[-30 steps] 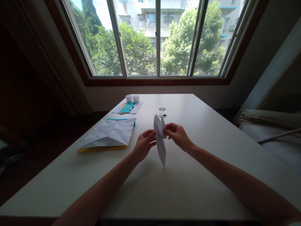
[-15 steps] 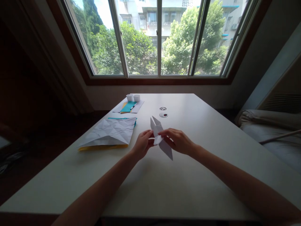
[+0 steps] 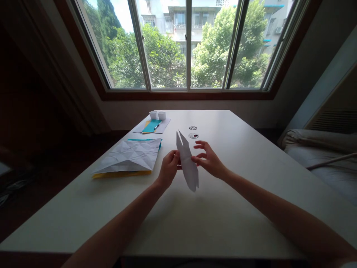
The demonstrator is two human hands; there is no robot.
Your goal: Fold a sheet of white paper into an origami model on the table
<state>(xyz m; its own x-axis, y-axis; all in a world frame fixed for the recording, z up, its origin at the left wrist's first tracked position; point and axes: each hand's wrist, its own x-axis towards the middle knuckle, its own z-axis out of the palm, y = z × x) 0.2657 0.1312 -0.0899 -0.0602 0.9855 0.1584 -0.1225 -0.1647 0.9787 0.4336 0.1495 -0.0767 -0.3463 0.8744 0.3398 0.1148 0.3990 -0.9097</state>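
A folded white paper (image 3: 188, 169) is held above the table, long and narrow, with two pointed tips at its top and a split lower end. My left hand (image 3: 169, 165) pinches its left edge between thumb and fingers. On the other side, my right hand (image 3: 209, 159) has its fingers spread apart, and the lowest digit appears to touch the paper's right edge. The paper hides some of the left fingertips.
Creased white paper (image 3: 131, 154) lies over yellow and teal sheets to the left. Farther back are a teal sheet (image 3: 152, 125), a pen (image 3: 158, 125) and two small white containers (image 3: 157, 115). Two round pieces (image 3: 193, 135) lie mid-table, near the window end of the white table (image 3: 240, 216).
The folded paper has turned, now showing a broad flat face with its small flap no longer visible. My right hand has loosened from it and spread its fingers. My left hand keeps its hold.
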